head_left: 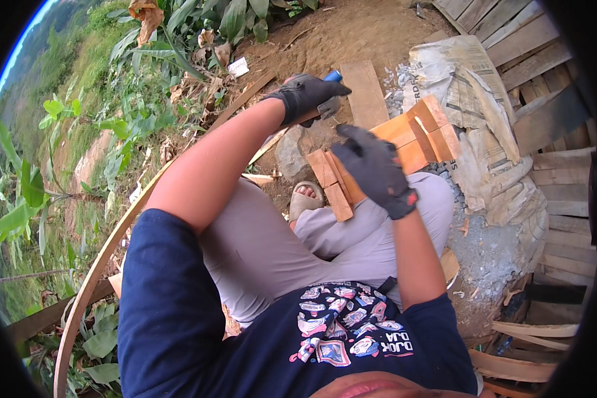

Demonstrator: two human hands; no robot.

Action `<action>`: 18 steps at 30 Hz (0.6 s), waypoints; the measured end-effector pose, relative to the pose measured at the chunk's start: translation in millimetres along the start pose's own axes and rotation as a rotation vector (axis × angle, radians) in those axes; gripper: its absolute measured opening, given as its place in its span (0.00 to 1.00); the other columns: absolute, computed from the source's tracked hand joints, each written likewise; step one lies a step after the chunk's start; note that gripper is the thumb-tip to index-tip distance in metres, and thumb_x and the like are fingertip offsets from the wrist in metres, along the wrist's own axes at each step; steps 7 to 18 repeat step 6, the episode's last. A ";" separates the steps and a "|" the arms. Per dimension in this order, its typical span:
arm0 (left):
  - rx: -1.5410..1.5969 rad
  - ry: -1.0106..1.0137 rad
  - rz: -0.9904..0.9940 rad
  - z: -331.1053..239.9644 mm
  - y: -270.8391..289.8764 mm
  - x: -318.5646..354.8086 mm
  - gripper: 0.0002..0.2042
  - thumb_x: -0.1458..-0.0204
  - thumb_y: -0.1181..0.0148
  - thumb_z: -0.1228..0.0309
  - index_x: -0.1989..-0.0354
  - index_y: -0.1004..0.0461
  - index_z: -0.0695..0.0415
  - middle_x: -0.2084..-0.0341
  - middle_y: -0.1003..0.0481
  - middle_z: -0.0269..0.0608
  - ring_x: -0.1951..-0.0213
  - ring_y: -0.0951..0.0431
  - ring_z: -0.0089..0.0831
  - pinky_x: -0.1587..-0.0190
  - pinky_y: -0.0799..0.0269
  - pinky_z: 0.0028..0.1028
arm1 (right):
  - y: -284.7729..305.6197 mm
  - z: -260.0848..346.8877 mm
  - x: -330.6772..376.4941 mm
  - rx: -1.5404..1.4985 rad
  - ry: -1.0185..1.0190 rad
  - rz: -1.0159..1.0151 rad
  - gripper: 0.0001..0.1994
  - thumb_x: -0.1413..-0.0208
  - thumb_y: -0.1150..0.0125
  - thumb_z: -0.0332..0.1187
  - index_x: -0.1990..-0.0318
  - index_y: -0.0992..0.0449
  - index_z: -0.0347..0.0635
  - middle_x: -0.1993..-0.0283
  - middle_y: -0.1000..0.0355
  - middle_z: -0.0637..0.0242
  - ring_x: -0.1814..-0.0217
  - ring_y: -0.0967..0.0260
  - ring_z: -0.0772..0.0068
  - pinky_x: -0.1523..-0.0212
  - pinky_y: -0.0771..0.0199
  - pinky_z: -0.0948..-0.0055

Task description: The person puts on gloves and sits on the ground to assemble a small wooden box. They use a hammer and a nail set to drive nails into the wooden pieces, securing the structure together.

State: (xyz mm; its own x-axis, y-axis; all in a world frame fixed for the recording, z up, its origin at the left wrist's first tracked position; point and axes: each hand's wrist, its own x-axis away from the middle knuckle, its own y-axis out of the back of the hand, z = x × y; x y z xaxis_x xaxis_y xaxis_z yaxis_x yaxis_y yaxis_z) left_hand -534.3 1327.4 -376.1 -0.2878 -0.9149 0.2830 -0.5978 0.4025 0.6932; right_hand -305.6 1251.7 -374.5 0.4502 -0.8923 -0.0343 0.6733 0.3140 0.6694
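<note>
My left hand point(308, 97), in a dark glove, is closed round an object with a blue cylindrical end point(334, 77). Most of that object is hidden by the fingers, so its kind does not show. A joined wooden piece point(410, 136) of orange-brown boards, with short blocks point(330, 179) across its near-left end, lies against my bent right leg. Over its middle is my gloved right hand point(371, 167), fingers stretched out and thumb apart. Whether the palm presses on the wood I cannot tell.
A flat board point(365, 93) lies on the dirt beyond the hands, beside a torn pale sack point(467, 86). A grey stone point(296, 156) sits near my sandalled foot point(306, 200). Wooden slats point(564, 179) line the right side; a long curved strip point(106, 255) runs along the left by plants.
</note>
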 end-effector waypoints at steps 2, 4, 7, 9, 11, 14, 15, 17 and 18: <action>-0.095 0.133 0.197 6.3 -1.1 -9.5 0.18 0.34 0.42 0.63 0.37 0.19 0.39 0.67 0.18 0.42 0.72 0.17 0.34 0.65 0.17 0.39 | 36.1 14.5 7.3 -0.081 0.009 -0.079 0.21 0.34 0.28 0.38 0.38 0.20 0.39 0.59 0.15 0.58 0.60 0.18 0.73 0.54 0.17 0.68; -0.121 0.303 0.164 9.6 -13.1 -17.4 0.22 0.39 0.40 0.41 0.57 0.12 0.45 0.73 0.18 0.41 0.73 0.17 0.34 0.68 0.19 0.37 | 70.3 18.3 14.5 -0.379 0.020 -0.107 0.19 0.32 0.34 0.26 0.35 0.22 0.38 0.57 0.18 0.65 0.57 0.22 0.78 0.50 0.17 0.74; -0.148 0.384 0.162 -4.8 -8.5 -12.7 0.28 0.44 0.39 0.34 0.67 0.11 0.49 0.74 0.18 0.42 0.72 0.16 0.34 0.67 0.19 0.37 | 103.3 11.8 25.9 -0.536 0.137 -0.144 0.23 0.33 0.36 0.21 0.31 0.23 0.39 0.51 0.20 0.68 0.53 0.25 0.80 0.50 0.19 0.77; -0.148 0.384 0.162 -4.8 -8.5 -12.7 0.28 0.44 0.39 0.34 0.67 0.11 0.49 0.74 0.18 0.42 0.72 0.16 0.34 0.67 0.19 0.37 | 103.3 11.8 25.9 -0.536 0.137 -0.144 0.23 0.33 0.36 0.21 0.31 0.23 0.39 0.51 0.20 0.68 0.53 0.25 0.80 0.50 0.19 0.77; -0.148 0.384 0.162 -4.8 -8.5 -12.7 0.28 0.44 0.39 0.34 0.67 0.11 0.49 0.74 0.18 0.42 0.72 0.16 0.34 0.67 0.19 0.37 | 103.3 11.8 25.9 -0.536 0.137 -0.144 0.23 0.33 0.36 0.21 0.31 0.23 0.39 0.51 0.20 0.68 0.53 0.25 0.80 0.50 0.19 0.77; -0.148 0.384 0.162 -4.8 -8.5 -12.7 0.28 0.44 0.39 0.34 0.67 0.11 0.49 0.74 0.18 0.42 0.72 0.16 0.34 0.67 0.19 0.37 | 103.3 11.8 25.9 -0.536 0.137 -0.144 0.23 0.33 0.36 0.21 0.31 0.23 0.39 0.51 0.20 0.68 0.53 0.25 0.80 0.50 0.19 0.77; -0.148 0.384 0.162 -4.8 -8.5 -12.7 0.28 0.44 0.39 0.34 0.67 0.11 0.49 0.74 0.18 0.42 0.72 0.16 0.34 0.67 0.19 0.37 | 103.3 11.8 25.9 -0.536 0.137 -0.144 0.23 0.33 0.36 0.21 0.31 0.23 0.39 0.51 0.20 0.68 0.53 0.25 0.80 0.50 0.19 0.77; -0.148 0.384 0.162 -4.8 -8.5 -12.7 0.28 0.44 0.39 0.34 0.67 0.11 0.49 0.74 0.18 0.42 0.72 0.16 0.34 0.67 0.19 0.37 | 103.3 11.8 25.9 -0.536 0.137 -0.144 0.23 0.33 0.36 0.21 0.31 0.23 0.39 0.51 0.20 0.68 0.53 0.25 0.80 0.50 0.19 0.77; -0.148 0.384 0.162 -4.8 -8.5 -12.7 0.28 0.44 0.39 0.34 0.67 0.11 0.49 0.74 0.18 0.42 0.72 0.16 0.34 0.67 0.19 0.37 | 103.3 11.8 25.9 -0.536 0.137 -0.144 0.23 0.33 0.36 0.21 0.31 0.23 0.39 0.51 0.20 0.68 0.53 0.25 0.80 0.50 0.19 0.77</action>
